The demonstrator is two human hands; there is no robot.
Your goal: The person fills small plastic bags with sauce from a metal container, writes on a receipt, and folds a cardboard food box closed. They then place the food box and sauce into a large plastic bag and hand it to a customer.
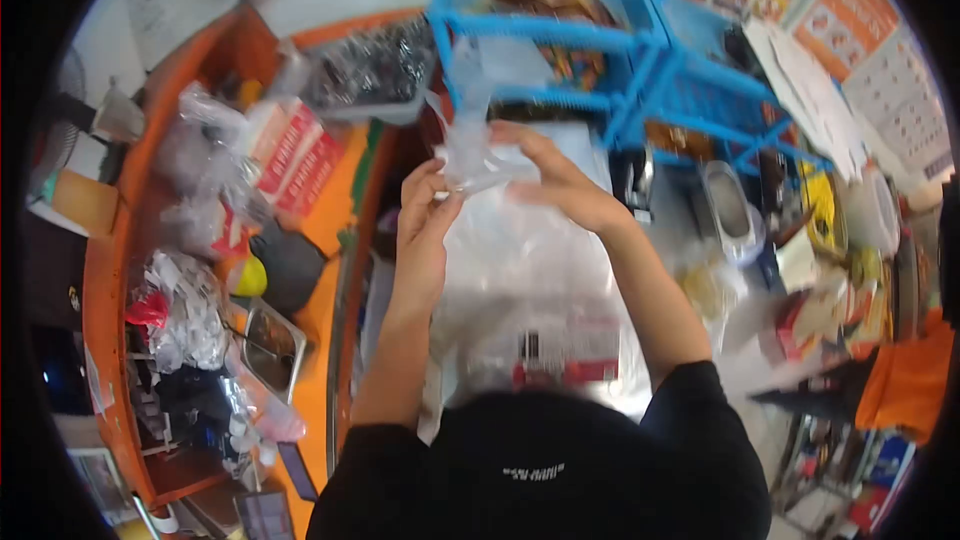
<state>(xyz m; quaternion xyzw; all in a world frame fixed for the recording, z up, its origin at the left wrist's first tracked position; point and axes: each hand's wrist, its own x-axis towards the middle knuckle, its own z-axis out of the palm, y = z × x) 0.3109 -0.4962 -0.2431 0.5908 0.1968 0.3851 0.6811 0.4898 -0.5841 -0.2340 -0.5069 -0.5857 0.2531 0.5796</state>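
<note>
Plastic, clear and filmy, hangs between two bare hands over a pale, shiny surface [530, 275], just short of the blue rack. I take it for a thin bag or wrapper, though blur hides its outline. Left hand [425, 215] has its fingers bent in, pinching the lower edge at about seven o'clock on the clear plastic [472, 152]. Right hand [570, 182] curves around from three o'clock with its fingers spread; the upper ones reach the plastic's side, but from where I stand I can't tell whether they grip it.

Stuff like that should weigh next to nothing, limp and a bit slippery, quick to crease or cling to itself, and a sharp tug might split it. Best hold, I'd say, is a light fingertip pinch on opposite edges, leaving the middle slack.

Around it, with twelve o'clock straight away from the person, the blue rack [560, 28] runs from twelve to two. A tray of dark, glossy packets [372, 65] lies at ten, a red-and-white box [298, 162] at nine. Closer to the person, a printed packet with a barcode [570, 345] sits at five; an oval metal tin [727, 202] is just past three.
</note>
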